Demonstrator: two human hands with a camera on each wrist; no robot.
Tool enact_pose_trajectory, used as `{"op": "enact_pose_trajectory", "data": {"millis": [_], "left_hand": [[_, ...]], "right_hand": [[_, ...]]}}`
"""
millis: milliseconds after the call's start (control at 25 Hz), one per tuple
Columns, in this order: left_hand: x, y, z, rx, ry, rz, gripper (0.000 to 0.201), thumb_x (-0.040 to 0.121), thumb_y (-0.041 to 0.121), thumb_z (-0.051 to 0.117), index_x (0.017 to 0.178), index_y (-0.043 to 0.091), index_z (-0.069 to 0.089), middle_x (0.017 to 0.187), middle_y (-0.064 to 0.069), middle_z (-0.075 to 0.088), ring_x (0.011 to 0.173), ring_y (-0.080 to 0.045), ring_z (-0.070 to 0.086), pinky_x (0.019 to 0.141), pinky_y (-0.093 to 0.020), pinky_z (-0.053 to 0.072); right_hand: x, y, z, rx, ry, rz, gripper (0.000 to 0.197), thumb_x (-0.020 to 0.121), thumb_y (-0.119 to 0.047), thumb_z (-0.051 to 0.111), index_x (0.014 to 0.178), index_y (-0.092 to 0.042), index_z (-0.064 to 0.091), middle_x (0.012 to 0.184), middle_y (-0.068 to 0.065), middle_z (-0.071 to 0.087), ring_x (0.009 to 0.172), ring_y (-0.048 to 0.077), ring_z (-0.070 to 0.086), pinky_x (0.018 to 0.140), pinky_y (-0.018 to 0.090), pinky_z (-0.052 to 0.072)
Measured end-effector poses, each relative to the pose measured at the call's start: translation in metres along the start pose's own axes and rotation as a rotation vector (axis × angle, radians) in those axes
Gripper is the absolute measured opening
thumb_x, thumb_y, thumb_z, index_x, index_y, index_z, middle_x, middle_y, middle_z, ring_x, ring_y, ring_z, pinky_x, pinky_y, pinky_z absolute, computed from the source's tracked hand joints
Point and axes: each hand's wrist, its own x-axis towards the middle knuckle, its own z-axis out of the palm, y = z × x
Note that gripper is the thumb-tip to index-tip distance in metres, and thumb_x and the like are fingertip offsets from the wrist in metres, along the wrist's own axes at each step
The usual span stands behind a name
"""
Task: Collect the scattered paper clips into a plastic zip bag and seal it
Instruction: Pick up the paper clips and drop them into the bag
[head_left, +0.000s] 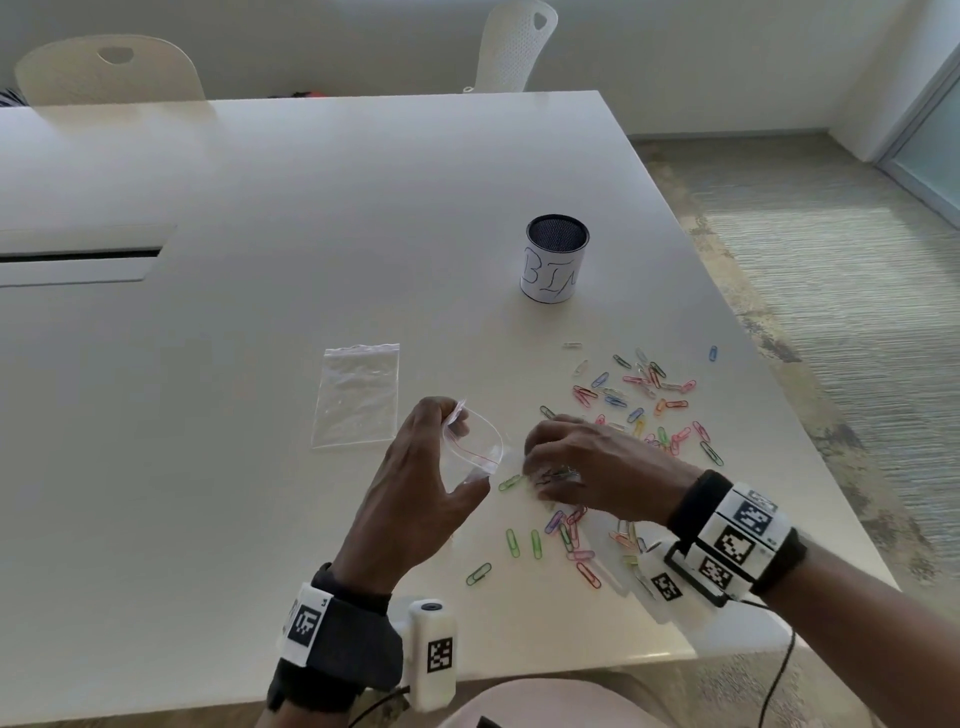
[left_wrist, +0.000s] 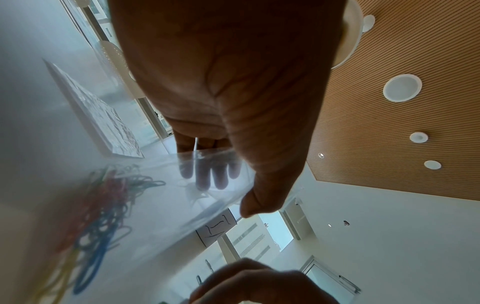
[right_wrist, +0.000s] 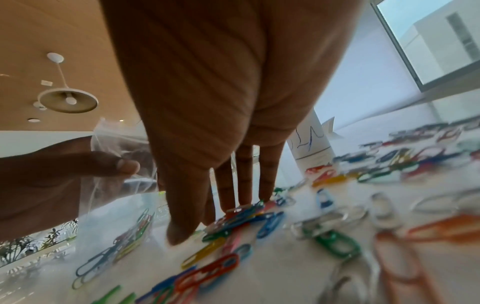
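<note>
My left hand (head_left: 465, 449) pinches one side of the rim of a clear zip bag (head_left: 491, 441) with a red zip line, holding its mouth open just above the white table (head_left: 260, 364). Several coloured paper clips (right_wrist: 130, 232) lie inside the bag. My right hand (head_left: 550, 473) is just right of the bag's mouth, with thumb and fingertips (right_wrist: 244, 201) closed on a small bunch of clips (right_wrist: 241, 214) on the table. More loose clips (head_left: 644, 400) are scattered to the right, with others (head_left: 566, 540) under my right wrist.
A second clear zip bag (head_left: 358, 395) lies flat to the left of my hands. A mesh cup (head_left: 556, 257) wrapped in written-on paper stands behind the clips. The table's right edge (head_left: 779, 415) runs close to the outer clips. Two chairs stand at the far side.
</note>
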Motion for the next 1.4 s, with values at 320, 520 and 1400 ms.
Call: {"op": "enact_pose_trajectory", "data": {"millis": [320,520,1400], "left_hand": [[0.002,0.001,0.000,0.001,-0.016,-0.008,0.049,0.085,0.023,0.078,0.118,0.033,0.043,0.114,0.018,0.055,0.079,0.012,0.053,0.072,-0.007,0.038],[0.003,0.002,0.002,0.017,-0.018,-0.003,0.048,0.086,0.024,0.078,0.118,0.032,0.044,0.113,0.018,0.055,0.085,0.012,0.053,0.072,-0.008,0.039],[0.004,0.005,0.011,0.001,-0.020,-0.002,0.048,0.087,0.025,0.075,0.125,0.032,0.046,0.113,0.015,0.059,0.099,0.005,0.057,0.075,-0.008,0.041]], "right_hand": [[-0.021,0.010,0.009,-0.113,0.065,-0.045,0.033,0.101,-0.031,0.064,0.134,-0.033,0.069,0.145,-0.005,0.062,0.134,0.012,0.055,0.108,0.024,0.047],[-0.016,0.008,0.019,-0.146,0.127,-0.052,0.018,0.103,-0.021,0.062,0.117,-0.024,0.073,0.116,-0.007,0.069,0.104,0.008,0.062,0.089,0.028,0.059],[0.018,-0.079,-0.034,0.631,0.493,0.146,0.013,0.090,-0.015,0.082,0.102,-0.016,0.084,0.092,-0.005,0.083,0.080,0.002,0.077,0.078,0.022,0.063]]}}
